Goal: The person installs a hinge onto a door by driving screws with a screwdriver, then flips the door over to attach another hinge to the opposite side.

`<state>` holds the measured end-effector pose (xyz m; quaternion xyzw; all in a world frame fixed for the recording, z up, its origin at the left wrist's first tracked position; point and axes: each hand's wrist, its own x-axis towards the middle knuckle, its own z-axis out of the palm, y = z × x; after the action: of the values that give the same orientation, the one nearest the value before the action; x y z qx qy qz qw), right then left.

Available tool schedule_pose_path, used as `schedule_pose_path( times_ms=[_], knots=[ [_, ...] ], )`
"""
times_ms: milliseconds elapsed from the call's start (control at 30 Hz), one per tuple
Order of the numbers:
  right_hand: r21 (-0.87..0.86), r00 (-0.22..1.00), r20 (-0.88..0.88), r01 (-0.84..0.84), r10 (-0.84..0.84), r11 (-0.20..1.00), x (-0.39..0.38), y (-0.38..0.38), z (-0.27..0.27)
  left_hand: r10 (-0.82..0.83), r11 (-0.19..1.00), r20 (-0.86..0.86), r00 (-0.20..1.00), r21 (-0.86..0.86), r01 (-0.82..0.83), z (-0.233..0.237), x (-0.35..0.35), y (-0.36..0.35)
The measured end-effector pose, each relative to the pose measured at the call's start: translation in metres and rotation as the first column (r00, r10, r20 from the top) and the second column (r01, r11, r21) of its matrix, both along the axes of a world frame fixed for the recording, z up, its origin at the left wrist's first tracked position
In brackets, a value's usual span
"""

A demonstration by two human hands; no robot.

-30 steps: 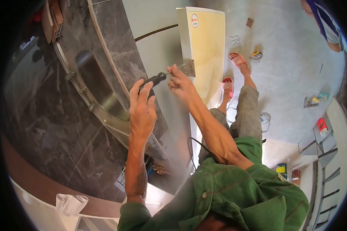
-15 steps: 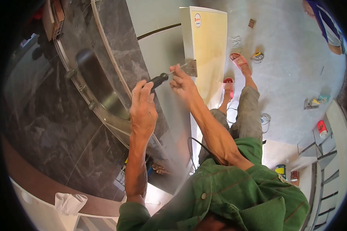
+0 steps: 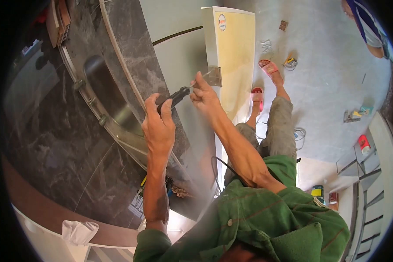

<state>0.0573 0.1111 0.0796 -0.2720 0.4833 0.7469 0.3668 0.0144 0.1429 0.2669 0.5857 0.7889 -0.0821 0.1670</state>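
A screwdriver with a black handle (image 3: 174, 98) points up and to the right, its thin shaft running toward a metal hinge plate (image 3: 214, 77). My left hand (image 3: 159, 129) holds the handle between thumb and fingers. Around the shaft, just beyond the handle, the fingers of my right hand (image 3: 205, 97) are closed, with one finger pointing upward. The plate sits at the edge of a pale yellow cabinet door (image 3: 235, 56), which stands swung out. Whether the screwdriver's tip touches a screw I cannot make out.
To the left lies a dark stone countertop (image 3: 39, 144) with a sink (image 3: 111, 94). A tape measure (image 3: 290, 62) and a small brown block (image 3: 283, 25) lie on the floor (image 3: 318, 91). Another person's leg (image 3: 374, 51) shows at the upper right. White cloth (image 3: 79, 231) lies at lower left.
My left hand's fingers have shifted and spread on the handle. One finger of my right hand has straightened upward. The view has moved slightly.
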Motion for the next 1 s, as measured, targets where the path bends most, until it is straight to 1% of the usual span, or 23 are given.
schedule_pose_path(
  times_ms=[67,100,167,200,233,300,333,400,467,500,567,600,633,700,733,800,867,900,967,1000],
  knots=[
    [0.047,0.999,-0.013,0.043,-0.043,0.998,0.004,-0.002,0.006,0.124,0.988,-0.077,0.989,-0.082,-0.130,0.003,0.007,0.006],
    [0.075,0.998,-0.016,0.068,-0.067,0.995,0.007,0.001,0.007,0.114,0.990,-0.060,0.992,-0.072,-0.118,0.001,0.005,0.006],
    [0.142,0.998,-0.002,0.063,-0.063,0.988,0.016,0.001,0.009,0.102,0.993,-0.032,0.994,-0.063,-0.103,-0.001,0.000,-0.002],
    [0.176,0.998,0.006,0.062,-0.064,0.982,0.018,0.001,0.009,-0.075,0.997,-0.018,0.997,0.008,0.075,-0.002,-0.003,-0.003],
    [0.173,0.998,0.007,0.055,-0.057,0.983,0.015,0.000,0.003,-0.252,0.964,-0.015,0.968,0.085,0.252,-0.005,-0.005,-0.003],
    [0.164,0.999,0.003,0.038,-0.039,0.986,0.008,-0.001,-0.002,-0.332,0.935,0.013,0.943,0.140,0.327,-0.008,-0.010,-0.005],
    [0.128,1.000,0.007,0.014,-0.015,0.992,0.006,0.000,0.002,-0.239,0.966,0.048,0.970,0.113,0.233,-0.006,-0.012,-0.007],
    [0.064,0.999,0.022,-0.032,0.031,0.997,0.009,0.004,0.004,-0.043,0.999,0.047,0.998,0.025,0.042,-0.005,-0.008,-0.005],
    [0.071,0.999,0.031,0.009,-0.012,0.997,0.006,0.002,0.005,0.153,0.983,-0.052,0.987,-0.091,-0.157,0.003,0.004,0.003],
    [0.077,0.999,0.035,0.031,-0.033,0.997,0.006,0.003,0.007,0.163,0.980,-0.049,0.985,-0.107,-0.168,0.005,0.004,0.004],
    [0.144,0.998,0.056,0.026,-0.034,0.989,0.015,0.006,0.006,0.186,0.971,-0.040,0.982,-0.142,-0.190,0.006,0.005,0.004],
    [0.170,0.997,0.064,0.021,-0.032,0.985,0.018,0.004,0.008,-0.011,1.000,-0.029,1.000,-0.017,0.011,0.004,0.002,0.001],
    [0.158,0.998,0.054,0.013,-0.022,0.987,0.015,0.002,0.005,-0.212,0.969,-0.039,0.976,0.117,0.216,-0.003,-0.002,0.000],
    [0.145,0.999,0.035,-0.002,-0.003,0.989,0.009,0.004,-0.001,-0.330,0.914,-0.029,0.944,0.242,0.327,-0.013,-0.008,-0.003],
    [0.119,0.999,0.038,-0.013,0.009,0.993,0.007,0.003,0.000,-0.252,0.944,0.014,0.968,0.222,0.243,-0.011,-0.009,-0.007],
    [0.065,0.998,0.049,-0.034,0.031,0.997,0.005,0.003,-0.001,-0.085,0.988,0.036,0.996,0.133,0.079,-0.007,-0.006,-0.009],
    [0.030,0.999,0.043,-0.008,0.006,1.000,0.003,0.002,0.000,0.086,0.996,-0.022,0.996,0.013,-0.086,-0.001,0.004,-0.003],
    [0.013,0.999,0.039,0.005,-0.006,1.000,0.002,0.003,0.002,0.119,0.992,-0.040,0.992,-0.040,-0.121,0.002,0.004,0.000],
    [-0.073,0.989,-0.032,0.139,-0.142,0.988,0.009,0.006,-0.001,0.182,0.972,-0.078,0.980,-0.138,-0.192,0.004,0.004,0.004],
    [-0.123,0.976,-0.064,0.201,-0.210,0.972,0.011,0.006,-0.002,0.034,0.998,-0.059,0.998,-0.046,-0.037,0.002,0.002,0.000]
  ],
)
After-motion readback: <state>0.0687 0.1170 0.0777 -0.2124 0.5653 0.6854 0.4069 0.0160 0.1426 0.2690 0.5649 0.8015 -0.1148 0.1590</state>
